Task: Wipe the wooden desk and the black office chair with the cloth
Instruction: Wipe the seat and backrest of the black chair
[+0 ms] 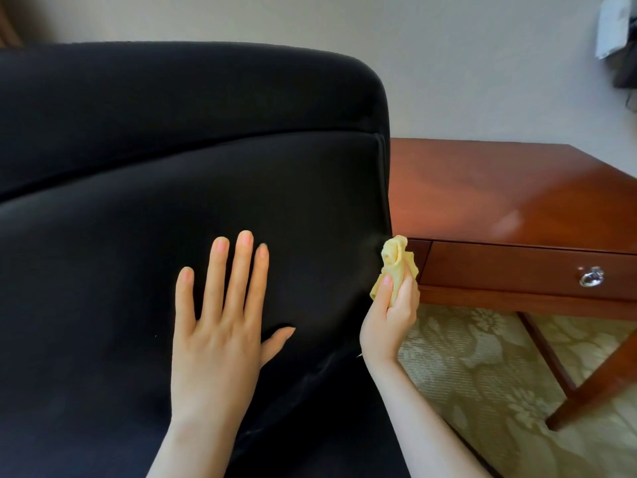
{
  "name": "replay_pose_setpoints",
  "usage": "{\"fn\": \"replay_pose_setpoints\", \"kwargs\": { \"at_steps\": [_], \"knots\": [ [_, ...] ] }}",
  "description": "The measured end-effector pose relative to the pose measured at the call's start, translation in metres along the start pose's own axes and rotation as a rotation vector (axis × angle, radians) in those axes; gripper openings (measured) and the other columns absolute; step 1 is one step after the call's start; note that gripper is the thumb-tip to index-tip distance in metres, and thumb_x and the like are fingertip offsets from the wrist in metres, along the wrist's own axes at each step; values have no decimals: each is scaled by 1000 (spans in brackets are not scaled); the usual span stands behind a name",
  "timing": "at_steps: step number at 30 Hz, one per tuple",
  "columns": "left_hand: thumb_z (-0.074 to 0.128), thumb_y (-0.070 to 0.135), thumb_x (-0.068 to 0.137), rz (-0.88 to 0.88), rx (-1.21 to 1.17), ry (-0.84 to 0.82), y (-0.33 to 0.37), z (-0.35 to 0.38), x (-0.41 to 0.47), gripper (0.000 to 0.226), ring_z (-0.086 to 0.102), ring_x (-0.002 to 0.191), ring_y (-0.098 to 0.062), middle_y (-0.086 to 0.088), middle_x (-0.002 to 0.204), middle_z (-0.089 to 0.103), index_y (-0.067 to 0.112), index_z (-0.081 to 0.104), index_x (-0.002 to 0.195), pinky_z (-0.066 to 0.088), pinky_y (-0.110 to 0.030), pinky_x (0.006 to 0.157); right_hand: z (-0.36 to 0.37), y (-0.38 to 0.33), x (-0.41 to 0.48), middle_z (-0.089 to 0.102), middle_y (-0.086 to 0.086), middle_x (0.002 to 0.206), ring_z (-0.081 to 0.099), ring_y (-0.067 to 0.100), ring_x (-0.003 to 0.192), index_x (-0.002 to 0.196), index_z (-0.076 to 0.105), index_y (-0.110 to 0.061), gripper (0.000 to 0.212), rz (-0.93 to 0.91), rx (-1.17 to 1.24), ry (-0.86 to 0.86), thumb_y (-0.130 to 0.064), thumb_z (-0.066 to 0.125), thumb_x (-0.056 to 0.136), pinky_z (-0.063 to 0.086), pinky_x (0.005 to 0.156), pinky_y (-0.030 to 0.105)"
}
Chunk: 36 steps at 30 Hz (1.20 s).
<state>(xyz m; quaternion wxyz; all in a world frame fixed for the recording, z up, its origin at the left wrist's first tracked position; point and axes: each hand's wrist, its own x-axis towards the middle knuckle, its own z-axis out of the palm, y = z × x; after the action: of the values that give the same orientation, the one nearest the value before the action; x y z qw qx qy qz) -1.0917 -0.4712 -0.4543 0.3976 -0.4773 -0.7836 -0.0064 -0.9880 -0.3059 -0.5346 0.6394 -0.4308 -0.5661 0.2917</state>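
The left hand (220, 326) lies flat, fingers spread, on the black chair (172, 167). The right hand (391, 315) grips a bunched yellow cloth (396, 260) at the chair's edge, beside the wooden desk (510, 194).

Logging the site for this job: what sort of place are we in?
Likely a hotel room or home office: a polished wooden desk with a drawer, a black office chair and floral carpet.

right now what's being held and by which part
The right hand grips the yellow cloth by its lower end; the left hand holds nothing.
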Motion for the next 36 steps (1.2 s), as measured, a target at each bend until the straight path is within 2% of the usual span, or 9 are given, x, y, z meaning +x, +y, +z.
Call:
{"fn": "replay_pose_setpoints", "kwargs": {
  "at_steps": [4,5,8,15,19,23,25,30,36],
  "knots": [
    [54,59,80,-2,0,2,0,1,1,97,5,146,-33,-15,159,9,3,18,151,5,-52,116,10,-30,30,53,2,137,45,-12,112,131,55,-22,39,-120,20,14,-23,44,94,33,91,5],
    [54,60,80,-1,0,1,0,2,2,97,5,146,-33,-15,159,8,3,18,151,5,-52,116,15,-40,42,55,3,136,49,-7,113,129,58,-21,36,-132,34,1,-21,46,94,35,90,5],
    [55,59,80,0,-13,0,-1,3,1,97,5,146,-33,-15,159,9,3,18,151,4,-51,116,28,-71,76,64,9,123,60,19,111,124,63,-17,30,-124,42,-44,-20,51,96,45,88,22],
    [55,60,80,-2,-9,-6,-2,3,1,97,5,147,-32,-15,159,10,4,17,151,4,-51,116,57,-142,141,56,-2,135,56,12,115,131,57,-21,38,-226,56,-86,-14,54,94,41,94,15],
    [56,60,80,-5,-17,-4,-1,3,1,99,5,146,-31,-14,159,9,4,17,151,4,-50,117,65,-160,175,55,-5,136,54,11,117,130,58,-23,35,-249,-11,-123,-22,50,95,36,90,11],
    [56,61,80,0,2,-4,-2,3,1,99,6,146,-30,-14,159,9,4,16,151,4,-50,117,55,-147,158,65,-3,120,56,-2,94,131,57,-18,37,-385,-6,-124,-19,54,94,35,78,-2],
    [56,61,80,-1,6,-5,-2,3,1,100,5,146,-31,-14,159,8,4,15,151,4,-50,117,46,-129,136,68,2,116,61,5,91,130,57,-17,38,-495,-26,-116,-15,56,92,40,79,4],
    [54,61,82,4,27,-5,-2,2,1,99,4,146,-31,-14,159,7,4,13,152,4,-50,116,24,-83,93,69,6,112,66,19,94,128,58,-12,38,-617,-83,-79,-10,56,90,50,83,25],
    [50,62,84,8,52,-16,-2,0,1,98,0,146,-32,-15,159,2,4,9,152,2,-50,116,13,-22,30,57,0,127,51,12,118,131,53,-12,39,-555,-74,-43,-10,50,92,42,100,22]
  ]
}}
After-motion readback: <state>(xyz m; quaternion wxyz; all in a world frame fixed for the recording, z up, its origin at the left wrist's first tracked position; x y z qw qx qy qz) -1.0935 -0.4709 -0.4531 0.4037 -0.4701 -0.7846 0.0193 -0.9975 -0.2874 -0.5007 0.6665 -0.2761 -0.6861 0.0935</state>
